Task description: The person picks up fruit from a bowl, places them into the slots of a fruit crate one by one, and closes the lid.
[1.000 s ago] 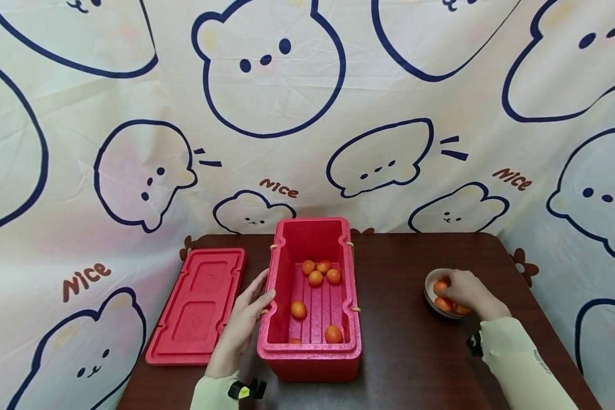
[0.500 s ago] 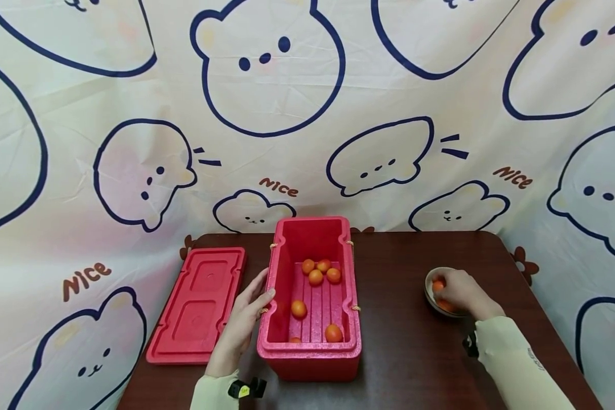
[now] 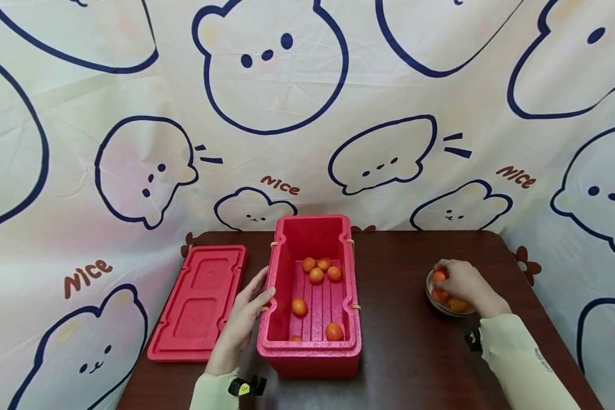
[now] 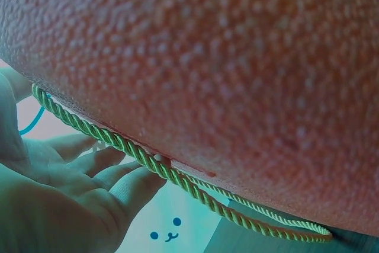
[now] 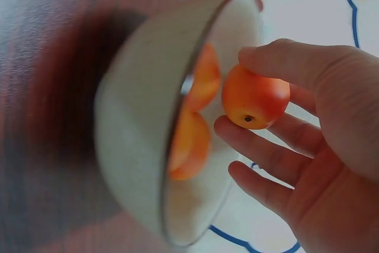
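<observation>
A red foam box (image 3: 310, 361) stands mid-table with several small round orange fruits (image 3: 299, 307) on its ribbed floor. My left hand (image 3: 243, 319) rests against the box's left side, thumb at the rim. In the left wrist view, its fingers (image 4: 133, 188) lie by a twisted rope handle (image 4: 195, 191) against the pebbled red wall. My right hand (image 3: 466, 285) is over a pale bowl (image 5: 133, 122) at the right. Thumb and fingers pinch one orange fruit (image 5: 256, 96) just above the bowl's rim; more orange fruits (image 5: 192, 146) lie inside.
The red lid (image 3: 197, 307) lies flat on the dark wooden table (image 3: 394, 341), left of the box. Behind the table hangs a pale cloth (image 3: 266, 102) with bear drawings. Dark table surface separates the box from the bowl.
My right hand has risen slightly from down in the bowl, now with a fruit between its fingers. More of the bowl's fruits show. My left hand and the box stay put.
</observation>
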Available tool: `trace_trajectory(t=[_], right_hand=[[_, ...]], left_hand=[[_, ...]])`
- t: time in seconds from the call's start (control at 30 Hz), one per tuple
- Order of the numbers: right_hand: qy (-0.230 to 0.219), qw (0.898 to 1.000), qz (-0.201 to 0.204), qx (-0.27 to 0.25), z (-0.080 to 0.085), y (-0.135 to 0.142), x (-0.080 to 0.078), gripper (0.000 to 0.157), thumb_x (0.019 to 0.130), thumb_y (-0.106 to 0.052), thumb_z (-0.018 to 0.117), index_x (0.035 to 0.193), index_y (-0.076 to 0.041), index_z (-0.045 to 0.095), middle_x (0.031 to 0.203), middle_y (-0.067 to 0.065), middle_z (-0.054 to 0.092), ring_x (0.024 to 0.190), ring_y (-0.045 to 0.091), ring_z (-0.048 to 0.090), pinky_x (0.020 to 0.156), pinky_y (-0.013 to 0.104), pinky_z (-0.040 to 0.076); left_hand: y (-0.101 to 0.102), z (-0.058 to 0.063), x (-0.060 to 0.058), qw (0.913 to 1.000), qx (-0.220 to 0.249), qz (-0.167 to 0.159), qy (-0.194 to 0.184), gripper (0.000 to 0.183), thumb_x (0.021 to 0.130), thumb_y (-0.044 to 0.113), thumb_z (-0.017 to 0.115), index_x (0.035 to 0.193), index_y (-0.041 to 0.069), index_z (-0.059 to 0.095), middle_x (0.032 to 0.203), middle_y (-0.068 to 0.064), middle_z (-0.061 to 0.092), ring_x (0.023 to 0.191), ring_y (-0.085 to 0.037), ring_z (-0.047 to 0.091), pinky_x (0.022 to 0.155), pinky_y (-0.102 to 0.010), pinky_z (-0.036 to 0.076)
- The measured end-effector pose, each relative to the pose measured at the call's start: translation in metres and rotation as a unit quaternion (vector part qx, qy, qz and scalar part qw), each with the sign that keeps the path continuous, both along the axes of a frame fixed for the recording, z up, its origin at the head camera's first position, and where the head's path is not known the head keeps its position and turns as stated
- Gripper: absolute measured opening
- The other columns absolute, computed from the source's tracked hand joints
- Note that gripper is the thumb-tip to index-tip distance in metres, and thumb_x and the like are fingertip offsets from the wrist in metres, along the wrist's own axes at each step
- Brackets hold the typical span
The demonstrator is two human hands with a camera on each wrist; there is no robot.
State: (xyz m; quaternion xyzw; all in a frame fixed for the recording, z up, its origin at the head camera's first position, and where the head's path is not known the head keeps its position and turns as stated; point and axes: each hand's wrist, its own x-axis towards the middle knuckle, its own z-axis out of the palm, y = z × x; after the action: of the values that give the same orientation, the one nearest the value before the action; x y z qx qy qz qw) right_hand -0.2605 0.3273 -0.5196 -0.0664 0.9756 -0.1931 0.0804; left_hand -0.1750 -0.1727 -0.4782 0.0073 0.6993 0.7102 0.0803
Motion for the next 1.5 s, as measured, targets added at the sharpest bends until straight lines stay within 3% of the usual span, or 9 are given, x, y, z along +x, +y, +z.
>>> trace_trajectory(t=[0.53, 0.97, 1.33, 1.5], right_hand=[[0.065, 0.998, 0.019, 0.011, 0.048, -0.024, -0.002, 0.037, 0.090, -0.018, 0.075, 0.121, 0.000, 0.065, 0.114, 0.020, 0.065, 0.092, 0.032, 0.059, 0.089, 0.056, 0.052], [0.111, 0.993, 0.039, 0.017, 0.082, -0.040, -0.001, 0.038, 0.090, -0.020, 0.074, 0.122, -0.001, 0.066, 0.110, 0.017, 0.067, 0.087, 0.031, 0.059, 0.084, 0.053, 0.052], [0.132, 0.989, 0.060, 0.015, 0.103, -0.053, -0.008, 0.032, 0.090, -0.017, 0.073, 0.119, -0.005, 0.067, 0.100, 0.011, 0.067, 0.084, 0.028, 0.057, 0.078, 0.047, 0.053], [0.146, 0.987, 0.070, 0.020, 0.107, -0.058, -0.011, 0.032, 0.089, -0.017, 0.074, 0.118, -0.004, 0.067, 0.103, 0.012, 0.066, 0.087, 0.030, 0.056, 0.080, 0.048, 0.052]], left_hand=[[-0.001, 0.000, -0.001, 1.0000, -0.004, 0.002, -0.004, 0.067, 0.096, 0.024, 0.064, 0.157, 0.020, 0.035, 0.159, -0.013, 0.037, 0.133, -0.038, 0.049, 0.093, -0.049, 0.056], [0.000, 0.000, -0.001, 1.0000, -0.004, -0.002, -0.002, 0.067, 0.097, 0.023, 0.063, 0.157, 0.019, 0.035, 0.159, -0.014, 0.037, 0.132, -0.038, 0.049, 0.092, -0.047, 0.056], [0.001, 0.001, -0.001, 1.0000, -0.004, -0.004, -0.007, 0.067, 0.096, 0.024, 0.064, 0.157, 0.020, 0.035, 0.159, -0.013, 0.036, 0.134, -0.038, 0.048, 0.093, -0.049, 0.056], [0.002, 0.001, -0.001, 1.0000, -0.004, -0.002, -0.006, 0.069, 0.096, 0.023, 0.064, 0.158, 0.019, 0.034, 0.159, -0.013, 0.036, 0.134, -0.038, 0.048, 0.093, -0.049, 0.055]])
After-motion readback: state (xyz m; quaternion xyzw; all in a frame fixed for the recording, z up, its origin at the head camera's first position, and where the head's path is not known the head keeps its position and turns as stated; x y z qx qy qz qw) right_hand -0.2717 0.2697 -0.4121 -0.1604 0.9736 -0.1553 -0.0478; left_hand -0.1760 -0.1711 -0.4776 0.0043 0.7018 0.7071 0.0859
